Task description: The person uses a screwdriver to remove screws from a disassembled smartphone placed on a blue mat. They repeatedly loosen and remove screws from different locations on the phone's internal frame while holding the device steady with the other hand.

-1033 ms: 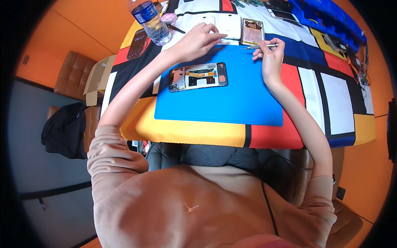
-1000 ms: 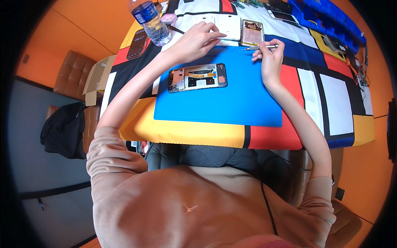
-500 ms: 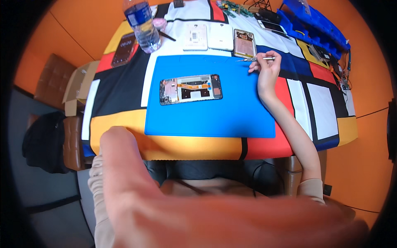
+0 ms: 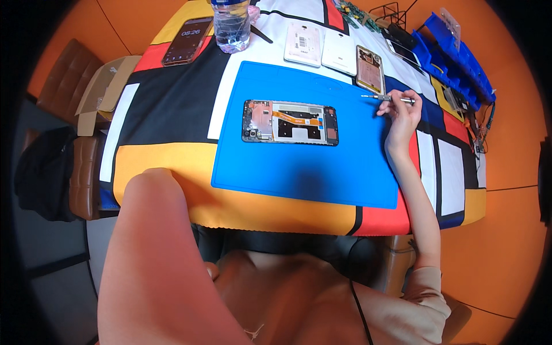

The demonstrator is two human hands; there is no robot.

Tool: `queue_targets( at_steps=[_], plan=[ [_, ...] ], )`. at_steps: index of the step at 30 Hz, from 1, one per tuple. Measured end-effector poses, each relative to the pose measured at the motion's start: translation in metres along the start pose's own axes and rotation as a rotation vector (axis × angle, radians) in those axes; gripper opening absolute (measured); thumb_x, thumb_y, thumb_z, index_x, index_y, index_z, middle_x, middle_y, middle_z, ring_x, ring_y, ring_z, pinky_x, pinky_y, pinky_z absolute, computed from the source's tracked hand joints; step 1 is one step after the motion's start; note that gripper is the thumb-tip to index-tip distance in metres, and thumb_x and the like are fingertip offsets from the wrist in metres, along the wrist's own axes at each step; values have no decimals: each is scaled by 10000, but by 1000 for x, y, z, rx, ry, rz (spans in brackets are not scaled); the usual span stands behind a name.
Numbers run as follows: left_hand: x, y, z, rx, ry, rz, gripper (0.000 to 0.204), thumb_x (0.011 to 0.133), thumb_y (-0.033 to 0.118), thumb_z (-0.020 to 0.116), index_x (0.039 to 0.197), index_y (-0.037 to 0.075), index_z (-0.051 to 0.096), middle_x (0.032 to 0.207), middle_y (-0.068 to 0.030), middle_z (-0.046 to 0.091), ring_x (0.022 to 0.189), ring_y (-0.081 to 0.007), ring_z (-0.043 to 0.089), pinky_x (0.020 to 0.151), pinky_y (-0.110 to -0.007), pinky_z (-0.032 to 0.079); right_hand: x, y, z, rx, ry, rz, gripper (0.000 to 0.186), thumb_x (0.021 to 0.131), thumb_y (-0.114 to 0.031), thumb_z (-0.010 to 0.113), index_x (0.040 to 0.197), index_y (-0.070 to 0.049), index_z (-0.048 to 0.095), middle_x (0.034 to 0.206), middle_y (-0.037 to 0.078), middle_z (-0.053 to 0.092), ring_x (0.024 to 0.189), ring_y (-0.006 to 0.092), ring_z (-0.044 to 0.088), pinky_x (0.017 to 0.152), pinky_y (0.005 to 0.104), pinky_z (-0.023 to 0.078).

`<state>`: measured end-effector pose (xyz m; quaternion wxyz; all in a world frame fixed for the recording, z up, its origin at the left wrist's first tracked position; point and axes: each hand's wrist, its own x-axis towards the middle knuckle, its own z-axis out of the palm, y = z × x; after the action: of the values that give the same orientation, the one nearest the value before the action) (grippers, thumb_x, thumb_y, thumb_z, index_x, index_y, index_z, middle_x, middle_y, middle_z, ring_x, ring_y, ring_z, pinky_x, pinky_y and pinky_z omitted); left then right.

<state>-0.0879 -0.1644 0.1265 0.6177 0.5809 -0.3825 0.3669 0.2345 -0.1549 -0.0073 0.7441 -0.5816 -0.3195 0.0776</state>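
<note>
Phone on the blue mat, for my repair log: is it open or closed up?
Open: the phone lies on the blue mat with its inner parts exposed, including an orange ribbon cable.

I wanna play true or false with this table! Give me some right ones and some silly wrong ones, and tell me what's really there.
1. An opened phone lies on the blue mat. True.
2. The white phone-shaped pieces lie on the mat. False: the white phone-shaped pieces lie past its far edge.
3. The right hand holds a slim metal tool. True.
4. The blue plastic tray is on the left. False: the blue plastic tray is at the far right of the table.
5. A bottle stands just right of a dark phone. True.
6. That dark phone's screen is off. False: it is lit.
</note>
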Motion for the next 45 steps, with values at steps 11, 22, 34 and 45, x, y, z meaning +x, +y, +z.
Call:
queue_targets(
  at_steps=[11,22,34,45],
  plan=[
    [-6,6,18,-180,5,6,211,945,180,632,1037,-3,685,1026,-158,698,897,-291,670,797,-406,524,5,3,2,25,62,3,275,976,-35,610,1139,-26,389,920,149,609,615,193,648,507,298,546],
    [-2,0,20,-133,-132,16,266,944,220,649,1086,-2,679,1089,-167,690,949,-320,664,840,-435,516,2,9,7,52,113,-53,281,982,-27,592,1164,-25,378,942,118,558,614,160,622,469,274,507],
    [5,-33,-12,213,-394,-31,331,943,264,667,1140,-1,673,1157,-177,681,1006,-351,657,888,-467,508,1,15,13,51,183,-14,279,979,-53,591,1182,-40,400,1010,96,540,587,128,600,440,263,470],
    [-46,-78,-169,1425,-579,-1227,1063,896,714,615,1587,-27,295,1516,-337,420,1468,-453,350,1222,-509,278,7,22,13,178,215,94,309,964,-14,551,1217,-47,378,1020,142,544,563,162,598,428,300,442]
  ],
)
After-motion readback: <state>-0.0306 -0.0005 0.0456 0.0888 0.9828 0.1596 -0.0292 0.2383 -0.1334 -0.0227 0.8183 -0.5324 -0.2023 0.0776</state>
